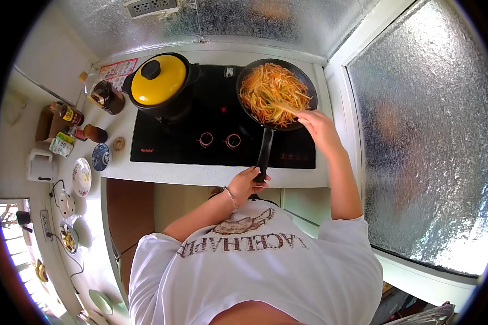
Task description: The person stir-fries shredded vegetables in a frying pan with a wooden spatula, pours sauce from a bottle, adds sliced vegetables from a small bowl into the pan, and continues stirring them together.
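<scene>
A black frying pan (310, 81) sits on the right side of the black cooktop (179, 149), its handle pointing toward me. Orange and pale green shredded vegetables (271, 86) fill it. My left hand (246, 185) is wrapped round the end of the pan handle. Over the pan's right rim, my right hand (321, 129) grips a wooden spatula (284, 106), whose far end lies among the shreds. The grip end of the spatula is hidden by my fingers.
A black pot with a yellow lid (165, 81) stands left of the pan. Bottles (104, 95), a blue patterned bowl (100, 156) and a floral plate (82, 177) line the left counter. A textured glass panel (417, 135) rises close on the right.
</scene>
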The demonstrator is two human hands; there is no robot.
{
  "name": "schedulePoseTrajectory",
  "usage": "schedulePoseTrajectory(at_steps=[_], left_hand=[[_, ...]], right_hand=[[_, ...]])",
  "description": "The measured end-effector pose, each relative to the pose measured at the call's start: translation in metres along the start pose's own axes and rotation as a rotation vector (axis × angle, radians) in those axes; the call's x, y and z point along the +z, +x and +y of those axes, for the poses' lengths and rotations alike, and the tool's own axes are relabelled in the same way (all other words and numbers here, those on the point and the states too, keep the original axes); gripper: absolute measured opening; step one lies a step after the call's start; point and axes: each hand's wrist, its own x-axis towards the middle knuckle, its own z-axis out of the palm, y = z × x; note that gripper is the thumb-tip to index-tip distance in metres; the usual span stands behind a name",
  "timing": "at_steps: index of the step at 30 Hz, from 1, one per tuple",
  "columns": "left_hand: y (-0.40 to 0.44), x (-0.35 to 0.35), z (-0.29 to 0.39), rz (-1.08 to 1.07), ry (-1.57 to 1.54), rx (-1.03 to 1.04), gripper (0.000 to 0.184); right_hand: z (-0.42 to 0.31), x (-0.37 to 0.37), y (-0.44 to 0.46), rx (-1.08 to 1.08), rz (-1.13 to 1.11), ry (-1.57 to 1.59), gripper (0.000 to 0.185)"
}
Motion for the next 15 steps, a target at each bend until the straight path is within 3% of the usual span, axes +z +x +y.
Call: schedulePoseTrajectory(at_steps=[5, 7, 8, 10, 13, 15], left_hand=[[0.000, 0.000, 0.002, -0.012, 0.007, 0.003, 0.020], [-0.002, 0.000, 0.001, -0.011, -0.012, 0.001, 0.020], [-0.001, 0.000, 0.001, -0.009, -0.011, 0.002, 0.020], [0.000, -0.001, -0.001, -0.021, 0.011, -0.004, 0.023], [-0.001, 0.000, 0.002, -0.023, 0.022, -0.014, 0.022], [0.000, 0.000, 0.002, -0.024, 0.018, -0.009, 0.022]], right_hand=[[-0.001, -0.013, -0.007, 0.038, -0.062, -0.029, 0.017], [-0.017, -0.024, -0.010, 0.164, 0.000, 0.086, 0.017], [-0.013, -0.019, -0.010, 0.164, 0.001, 0.088, 0.017], [-0.005, -0.008, -0.011, -0.037, -0.102, 0.006, 0.017], [-0.005, -0.007, -0.008, 0.108, -0.074, -0.058, 0.017], [-0.012, -0.014, -0.004, 0.088, -0.054, -0.060, 0.017]])
